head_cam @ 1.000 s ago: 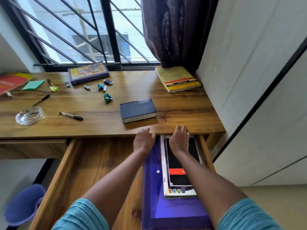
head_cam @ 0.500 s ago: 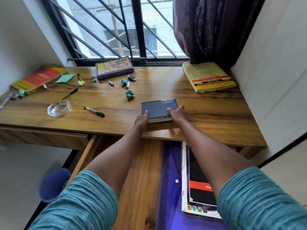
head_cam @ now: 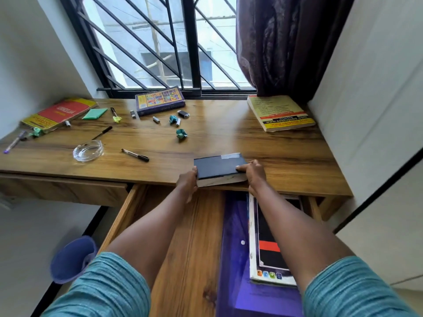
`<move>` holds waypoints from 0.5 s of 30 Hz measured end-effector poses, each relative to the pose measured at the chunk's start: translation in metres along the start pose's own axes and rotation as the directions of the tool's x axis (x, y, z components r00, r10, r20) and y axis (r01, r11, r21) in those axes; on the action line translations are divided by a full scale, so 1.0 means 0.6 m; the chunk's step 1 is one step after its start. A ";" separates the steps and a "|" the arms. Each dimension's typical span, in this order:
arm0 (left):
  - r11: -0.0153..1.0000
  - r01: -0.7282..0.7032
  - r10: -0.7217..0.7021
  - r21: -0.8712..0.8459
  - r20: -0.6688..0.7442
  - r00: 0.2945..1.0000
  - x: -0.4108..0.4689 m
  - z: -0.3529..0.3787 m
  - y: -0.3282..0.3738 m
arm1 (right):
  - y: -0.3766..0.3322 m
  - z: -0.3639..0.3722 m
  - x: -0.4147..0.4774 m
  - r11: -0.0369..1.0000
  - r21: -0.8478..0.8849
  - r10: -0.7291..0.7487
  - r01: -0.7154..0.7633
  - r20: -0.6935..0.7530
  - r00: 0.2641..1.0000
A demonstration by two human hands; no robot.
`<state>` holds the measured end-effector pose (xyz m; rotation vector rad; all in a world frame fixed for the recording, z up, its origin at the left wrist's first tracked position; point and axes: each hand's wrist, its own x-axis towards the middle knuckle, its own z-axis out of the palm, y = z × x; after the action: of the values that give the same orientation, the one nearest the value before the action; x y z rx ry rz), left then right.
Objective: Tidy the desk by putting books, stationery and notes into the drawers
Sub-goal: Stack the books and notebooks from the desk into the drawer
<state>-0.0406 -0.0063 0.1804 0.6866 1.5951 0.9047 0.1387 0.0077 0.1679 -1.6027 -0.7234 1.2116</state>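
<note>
A thick dark blue book [head_cam: 218,167] lies at the desk's front edge and juts out over the open drawer [head_cam: 194,236]. My left hand [head_cam: 188,182] grips its left side and my right hand [head_cam: 253,173] grips its right side, thumb on the cover. Inside the drawer lie a purple folder [head_cam: 233,259] and a white-bordered black book [head_cam: 265,245] on top of it. On the desk [head_cam: 229,138] remain a yellow book [head_cam: 280,113] at the back right, a purple box-like book [head_cam: 159,100] by the window, and a red and yellow book [head_cam: 59,114] at the left.
Pens [head_cam: 135,155], a green note [head_cam: 94,113], crumpled paper balls [head_cam: 181,133], small batteries and a glass ashtray [head_cam: 88,151] are scattered on the desk. A shut drawer [head_cam: 61,188] is at the left. A blue bin [head_cam: 72,259] stands on the floor. The wall bounds the right.
Both hands rose from the drawer to the dark blue book, took hold of its sides and have drawn it to the desk's front edge.
</note>
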 end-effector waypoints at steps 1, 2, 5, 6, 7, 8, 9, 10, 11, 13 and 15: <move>0.999 0.028 -0.027 -0.026 0.054 0.998 -0.014 -0.010 -0.001 | 0.010 -0.004 -0.007 1.000 0.027 0.005 -0.006 0.010 1.000; 0.998 0.057 -0.054 -0.035 0.090 0.994 -0.030 -0.020 -0.002 | 0.021 -0.008 -0.016 0.997 0.066 0.027 -0.028 0.019 0.999; 0.992 0.118 -0.106 -0.049 0.213 0.971 -0.076 -0.052 -0.008 | 0.034 -0.022 -0.072 0.983 0.175 0.056 -0.060 0.023 0.998; 0.988 0.140 -0.120 -0.065 0.253 0.960 -0.093 -0.063 -0.012 | 0.032 -0.028 -0.100 0.981 0.182 0.067 -0.070 0.020 0.998; 0.983 0.165 -0.135 -0.085 0.282 0.950 -0.105 -0.075 -0.019 | 0.036 -0.034 -0.122 0.978 0.191 0.077 -0.079 0.021 0.997; 0.978 0.187 -0.150 -0.096 0.305 0.940 -0.119 -0.087 -0.027 | 0.040 -0.039 -0.145 0.973 0.210 0.091 -0.093 0.023 0.996; 0.971 0.212 -0.164 -0.108 0.337 0.927 -0.134 -0.095 -0.035 | 0.046 -0.044 -0.164 0.964 0.240 0.107 -0.111 0.031 0.994; 0.969 0.228 -0.178 -0.094 0.375 0.910 -0.150 -0.103 -0.046 | 0.052 -0.050 -0.188 0.953 0.275 0.125 -0.130 0.038 0.991; 0.965 0.249 -0.195 -0.078 0.419 0.887 -0.163 -0.111 -0.059 | 0.062 -0.056 -0.209 0.941 0.300 0.153 -0.157 0.038 0.987; 0.963 0.269 -0.223 -0.029 0.484 0.846 -0.186 -0.120 -0.088 | 0.081 -0.073 -0.257 0.940 0.275 0.205 -0.201 0.016 0.979; 0.967 0.249 -0.242 0.054 0.501 0.831 -0.202 -0.122 -0.119 | 0.103 -0.095 -0.303 0.950 0.190 0.251 -0.246 -0.001 0.968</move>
<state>-0.0845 -0.1585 0.1906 0.6261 1.1662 0.4875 0.1268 -0.1919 0.1793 -1.5795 -0.3833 1.3939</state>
